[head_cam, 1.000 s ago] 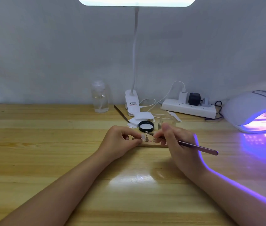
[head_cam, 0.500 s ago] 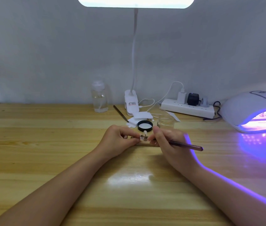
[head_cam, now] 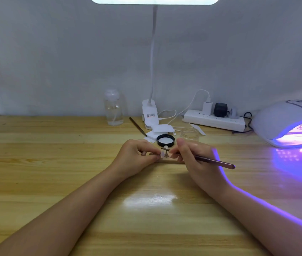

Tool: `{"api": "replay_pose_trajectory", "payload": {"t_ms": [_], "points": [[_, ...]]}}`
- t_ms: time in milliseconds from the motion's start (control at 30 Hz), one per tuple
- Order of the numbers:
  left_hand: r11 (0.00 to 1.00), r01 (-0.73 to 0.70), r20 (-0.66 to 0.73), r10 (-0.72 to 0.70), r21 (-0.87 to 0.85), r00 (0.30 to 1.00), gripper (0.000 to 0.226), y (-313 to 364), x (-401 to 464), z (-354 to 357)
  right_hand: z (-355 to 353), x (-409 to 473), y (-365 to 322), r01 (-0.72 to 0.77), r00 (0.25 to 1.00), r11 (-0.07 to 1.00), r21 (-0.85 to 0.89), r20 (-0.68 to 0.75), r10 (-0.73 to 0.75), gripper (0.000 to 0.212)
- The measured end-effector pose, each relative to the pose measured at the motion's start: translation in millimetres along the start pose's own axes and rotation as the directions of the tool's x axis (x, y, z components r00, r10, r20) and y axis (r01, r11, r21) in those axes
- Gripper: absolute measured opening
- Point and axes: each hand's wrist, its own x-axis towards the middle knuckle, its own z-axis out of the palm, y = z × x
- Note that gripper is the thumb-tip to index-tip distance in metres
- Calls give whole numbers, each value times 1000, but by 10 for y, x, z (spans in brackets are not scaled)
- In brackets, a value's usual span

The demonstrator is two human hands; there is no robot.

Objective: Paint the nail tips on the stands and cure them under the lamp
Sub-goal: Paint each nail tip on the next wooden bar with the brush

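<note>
Lid [head_cam: 165,140] (black) just behind nail tip [head_cam: 162,154].

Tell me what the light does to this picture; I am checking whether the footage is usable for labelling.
Head view: the desk lamp is blown out white at the top edge; its glare makes a bright patch on the table; the curing lamp spills violet over the wood and rims the right hand; the nail tips are tiny and soft; the edges bow from the wide lens.
</note>
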Motion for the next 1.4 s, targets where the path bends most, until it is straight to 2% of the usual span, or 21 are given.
{"api": "replay_pose_trajectory", "payload": {"t_ms": [167,267,433,533,700,833,1000,1133,1267,1400], "points": [[1000,15,7,-15,4,1000,20,-10,6,2,7,-14,-14,-57,998,997,43,17,56,39],[1000,19,6,-19,-13,1000,24,1,0,-2,1,-5,-14,-17,1000,999,30,-9,17,35],[999,19,7,-19,-41,1000,33,27,-9,-5,-1,-13,-41,-78,997,995,63,22,77,41],[999,20,14,-19,-50,1000,30,41,-15,-8,2,0,-41,-63,998,995,81,-26,65,35],[999,13,29,-12,-35,1000,30,43,-14,3,2,3,-61,-130,992,985,115,15,129,40],[999,17,17,-17,-46,1000,34,44,-9,-5,3,11,-61,-104,994,987,120,-25,108,33],[999,25,25,-24,-35,999,34,47,-8,-5,4,1,-80,-177,984,972,152,-9,180,43],[998,33,21,-32,-60,999,35,61,-16,-9,8,10,-90,-138,989,979,149,-26,143,35],[998,26,34,-24,-62,999,34,64,-18,-5,5,-2,-95,-177,984,973,149,3,178,41],[997,28,33,-26,-72,999,35,60,-16,-7,4,2,-84,-134,990,979,156,-23,139,34]]}}
